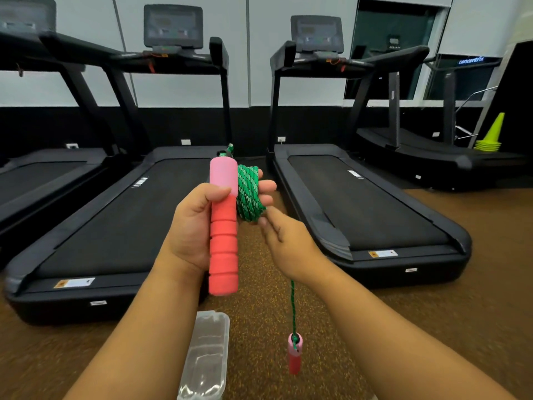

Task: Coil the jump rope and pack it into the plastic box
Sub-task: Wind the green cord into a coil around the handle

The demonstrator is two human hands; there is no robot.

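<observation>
The jump rope (pixel 248 192) is mostly coiled in green loops round the fingers of the left hand (pixel 196 223), which also grips one upright pink foam handle (pixel 223 226). The right hand (pixel 285 241) pinches the strand beside the coil, the second handle (pixel 294 353) dangling below. The clear plastic box (pixel 206 356) lies on the near floor, left of it.

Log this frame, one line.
left hand grips foam handle, holds green coil | right hand feeds rope | plastic box on floor
</observation>
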